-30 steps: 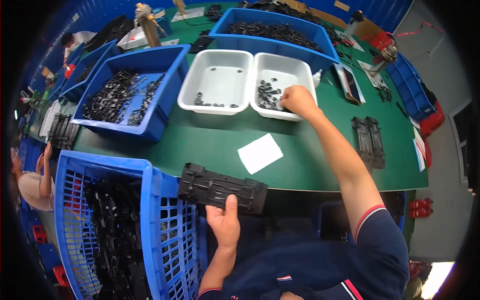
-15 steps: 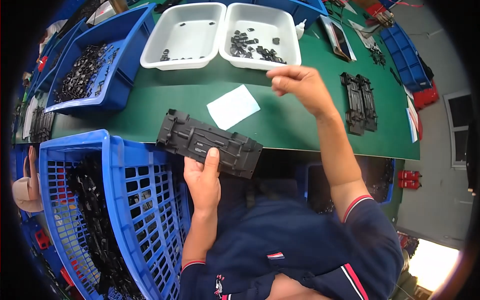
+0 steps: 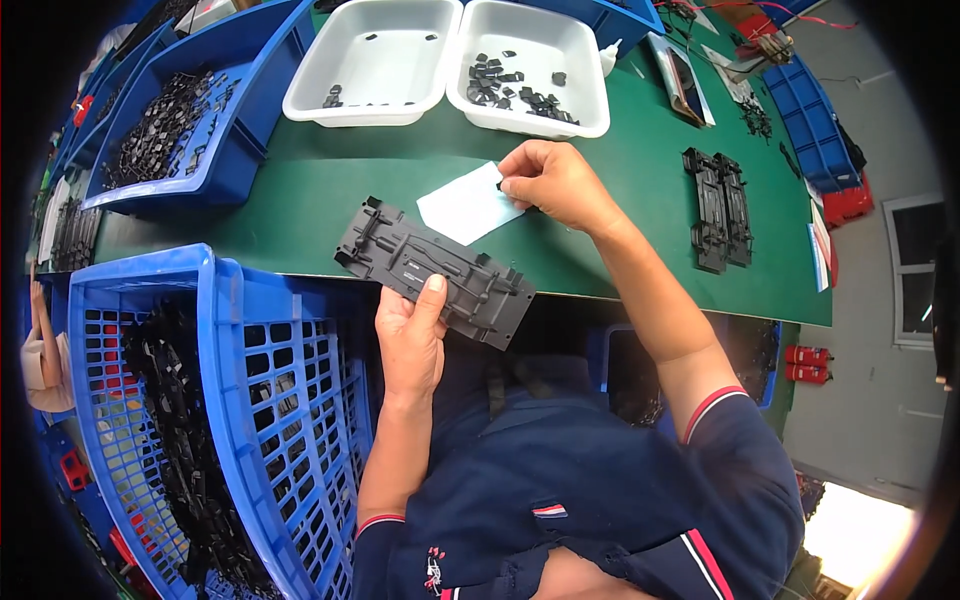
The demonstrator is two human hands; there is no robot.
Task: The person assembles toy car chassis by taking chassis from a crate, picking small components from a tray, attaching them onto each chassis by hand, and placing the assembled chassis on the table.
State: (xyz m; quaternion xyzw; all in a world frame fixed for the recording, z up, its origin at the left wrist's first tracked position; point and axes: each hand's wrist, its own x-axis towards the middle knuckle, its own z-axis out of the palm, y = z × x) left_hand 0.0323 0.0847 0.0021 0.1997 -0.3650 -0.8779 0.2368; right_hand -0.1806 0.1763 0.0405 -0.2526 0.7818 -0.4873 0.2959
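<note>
My left hand is closed round the near side of a long black moulded plastic part, thumb on top. The part is tilted, its ribbed face up, just in front of the table's edge. Above a white sheet of paper, my right hand pinches a tiny black piece between thumb and fingers; its shape is mostly hidden. Two similar black plastic parts lie side by side on the green table at the right.
Two white tubs with small black pieces stand at the back. To the left are a blue bin of small black parts and a blue slatted crate of black parts. A white bottle stands beside the right tub.
My right hand has come down and left to the paper, and a tiny black piece now shows in its pinch. The long plastic part has shifted slightly right in my left hand.
</note>
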